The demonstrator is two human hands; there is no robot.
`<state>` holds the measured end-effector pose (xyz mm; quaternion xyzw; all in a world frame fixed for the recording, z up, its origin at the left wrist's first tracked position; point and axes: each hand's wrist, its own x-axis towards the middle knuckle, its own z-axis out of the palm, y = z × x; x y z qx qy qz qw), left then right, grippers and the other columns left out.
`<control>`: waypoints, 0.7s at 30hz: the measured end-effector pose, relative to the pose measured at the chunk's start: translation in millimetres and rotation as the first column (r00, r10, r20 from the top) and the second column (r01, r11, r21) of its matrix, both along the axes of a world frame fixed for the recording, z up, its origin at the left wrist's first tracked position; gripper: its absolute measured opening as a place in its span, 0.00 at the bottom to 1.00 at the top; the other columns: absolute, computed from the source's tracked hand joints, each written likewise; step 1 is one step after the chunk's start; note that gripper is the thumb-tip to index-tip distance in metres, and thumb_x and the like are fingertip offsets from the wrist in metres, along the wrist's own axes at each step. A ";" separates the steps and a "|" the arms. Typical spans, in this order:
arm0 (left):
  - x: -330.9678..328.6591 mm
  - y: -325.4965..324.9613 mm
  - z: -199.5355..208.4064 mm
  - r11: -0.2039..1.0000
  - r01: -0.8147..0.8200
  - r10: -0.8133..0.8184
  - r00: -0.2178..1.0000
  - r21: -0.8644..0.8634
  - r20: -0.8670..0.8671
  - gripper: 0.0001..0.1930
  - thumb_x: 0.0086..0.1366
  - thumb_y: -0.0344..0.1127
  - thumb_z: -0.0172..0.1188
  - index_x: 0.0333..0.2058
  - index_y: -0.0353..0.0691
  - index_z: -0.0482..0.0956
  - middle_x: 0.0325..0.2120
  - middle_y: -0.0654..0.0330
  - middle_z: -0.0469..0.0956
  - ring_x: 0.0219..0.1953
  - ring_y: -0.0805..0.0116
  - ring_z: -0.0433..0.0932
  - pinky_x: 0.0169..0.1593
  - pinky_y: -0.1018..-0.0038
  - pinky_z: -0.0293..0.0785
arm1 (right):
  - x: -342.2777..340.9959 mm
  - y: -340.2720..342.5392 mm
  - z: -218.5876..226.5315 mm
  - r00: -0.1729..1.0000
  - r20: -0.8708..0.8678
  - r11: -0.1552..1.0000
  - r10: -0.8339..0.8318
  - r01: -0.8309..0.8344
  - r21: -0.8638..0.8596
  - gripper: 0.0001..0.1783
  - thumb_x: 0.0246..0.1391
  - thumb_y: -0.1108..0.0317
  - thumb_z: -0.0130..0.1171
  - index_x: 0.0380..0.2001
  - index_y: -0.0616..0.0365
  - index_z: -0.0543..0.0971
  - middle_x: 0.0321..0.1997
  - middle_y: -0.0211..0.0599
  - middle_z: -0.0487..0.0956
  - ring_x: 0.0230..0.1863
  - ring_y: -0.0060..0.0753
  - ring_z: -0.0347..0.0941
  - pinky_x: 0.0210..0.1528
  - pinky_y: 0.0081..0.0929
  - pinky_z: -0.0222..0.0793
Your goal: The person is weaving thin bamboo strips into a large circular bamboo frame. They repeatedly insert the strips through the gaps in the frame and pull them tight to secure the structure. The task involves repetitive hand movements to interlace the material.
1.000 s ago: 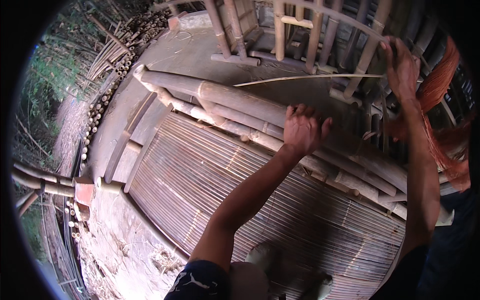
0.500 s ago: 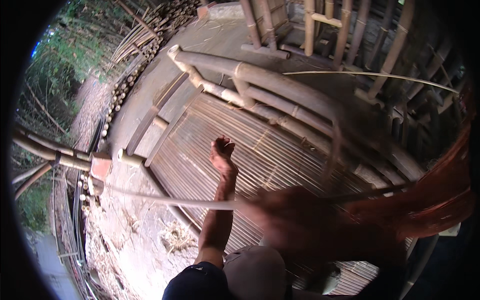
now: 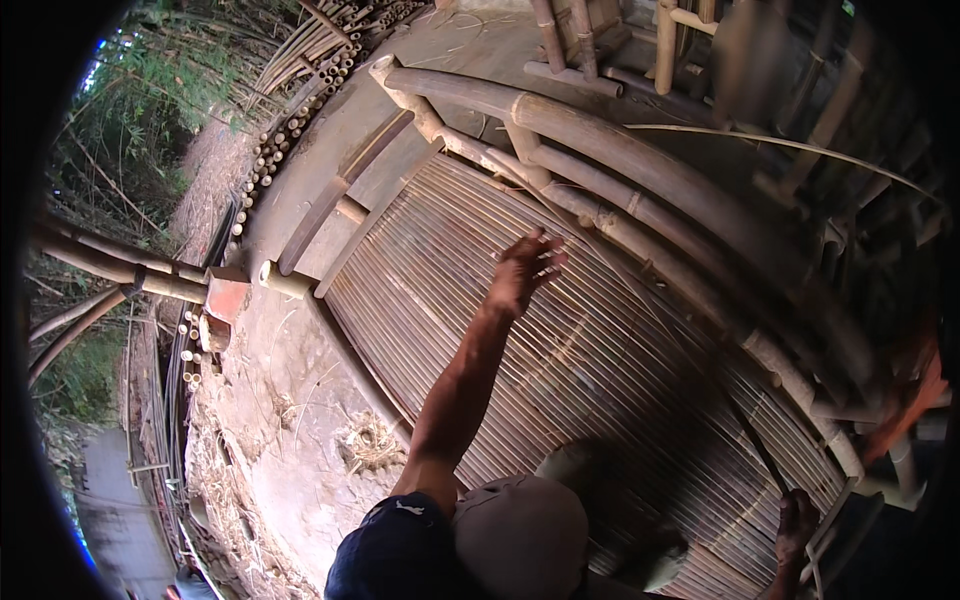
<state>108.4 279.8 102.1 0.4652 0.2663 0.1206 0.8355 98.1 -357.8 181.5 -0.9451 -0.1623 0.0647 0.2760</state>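
My left hand (image 3: 527, 272) is stretched over the bamboo-slat bench (image 3: 430, 270), its fingers apart and nothing visible in them. At the lower right, my right hand (image 3: 797, 522) is closed round the near end of a long thin bamboo strip (image 3: 755, 440). From there the strip runs away across the slats toward the back rail, passing to the right of my left hand. Its middle is dark and blurred, so its exact course is hard to follow. My knee (image 3: 525, 535), in grey cloth, is at the bottom centre.
A thick bamboo rail (image 3: 580, 135) borders the bench's far side. Bamboo frames (image 3: 665, 50) stand behind it, and a pale strip (image 3: 790, 145) juts there. Orange cloth (image 3: 912, 395) hangs at right. A brick (image 3: 227, 293) and a fibre heap (image 3: 370, 442) are at left.
My right hand has swung from near the camera down to the lower right, bringing the strip with it. My left hand has moved farther out and its fingers have opened.
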 end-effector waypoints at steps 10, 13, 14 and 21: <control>48.7 -24.6 -98.1 0.976 -0.214 0.218 0.968 0.045 -0.123 0.18 0.67 0.40 0.58 0.47 0.31 0.75 0.33 0.57 0.80 0.31 0.67 0.81 0.32 0.70 0.77 | -46.8 -45.5 -55.0 0.998 -0.030 0.998 -0.048 0.047 -0.035 0.09 0.55 0.67 0.61 0.24 0.57 0.74 0.17 0.43 0.68 0.18 0.43 0.63 0.22 0.36 0.58; 47.1 -24.8 -96.0 0.960 -0.218 0.246 0.958 0.178 -0.150 0.13 0.65 0.36 0.59 0.41 0.31 0.78 0.28 0.57 0.81 0.28 0.68 0.81 0.30 0.74 0.76 | -44.3 -44.5 -61.0 0.999 -0.011 0.999 -0.034 0.034 -0.027 0.09 0.55 0.66 0.61 0.25 0.57 0.74 0.19 0.45 0.71 0.20 0.50 0.66 0.23 0.39 0.59; 48.2 -26.5 -94.1 0.954 -0.233 0.261 0.955 0.188 -0.139 0.12 0.64 0.35 0.59 0.40 0.31 0.79 0.26 0.58 0.80 0.26 0.68 0.81 0.30 0.75 0.76 | -42.8 -45.9 -64.4 0.999 -0.010 0.999 -0.037 0.037 -0.030 0.09 0.56 0.66 0.61 0.25 0.57 0.74 0.19 0.46 0.71 0.21 0.51 0.67 0.24 0.40 0.60; 52.5 -8.5 -99.3 0.935 -0.311 0.327 0.942 0.169 -0.074 0.12 0.65 0.35 0.59 0.40 0.31 0.80 0.31 0.58 0.81 0.30 0.71 0.78 0.33 0.76 0.76 | -25.0 -29.2 -64.1 0.999 0.027 0.996 -0.040 0.042 -0.083 0.12 0.57 0.62 0.60 0.24 0.57 0.75 0.22 0.46 0.73 0.23 0.55 0.69 0.26 0.45 0.61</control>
